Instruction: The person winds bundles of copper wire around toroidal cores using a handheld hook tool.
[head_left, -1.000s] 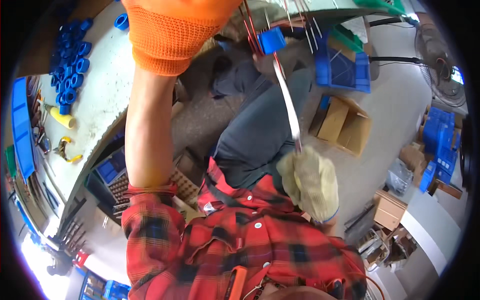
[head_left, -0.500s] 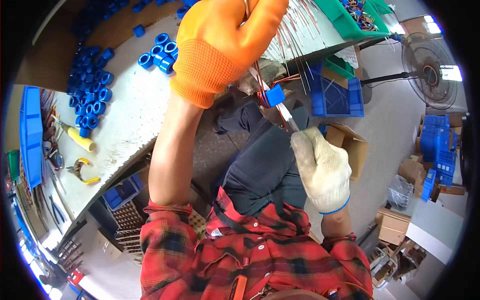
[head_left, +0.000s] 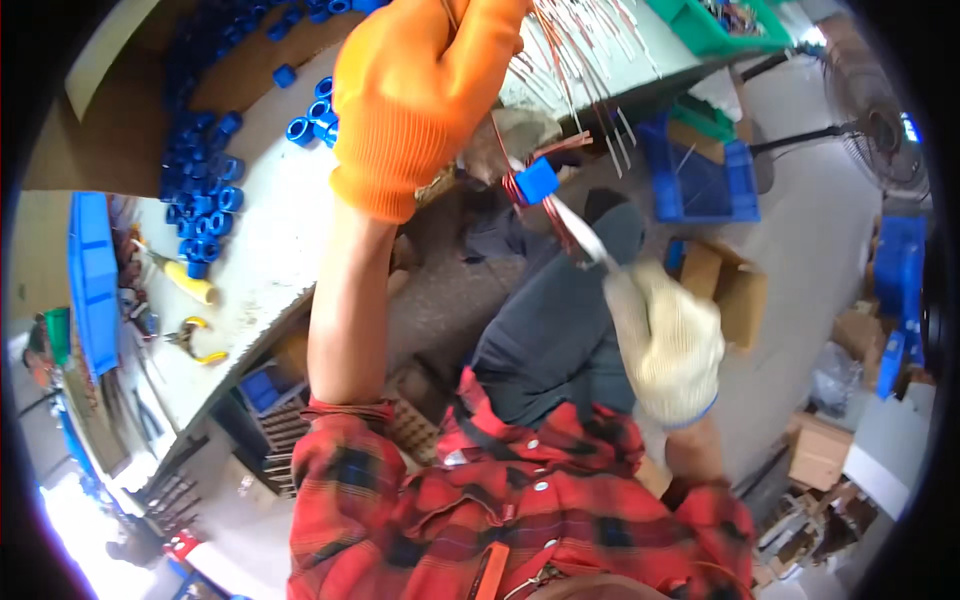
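Our right hand (head_left: 667,345) has moved nearer the blue ring (head_left: 539,181) between our hands, pinching a pale strip (head_left: 580,232); we cannot tell what our left hand (head_left: 425,92) grips; the ring seems light, stiff; hold its rim.

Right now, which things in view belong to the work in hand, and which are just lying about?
In use, or likely so:
blue ring with copper-coloured wire, below the left hand
pale narrow tool in the right hand
probably the loose blue rings

Apparently lying about:
yellow-handled pliers
other yellow-handled tool
cardboard box
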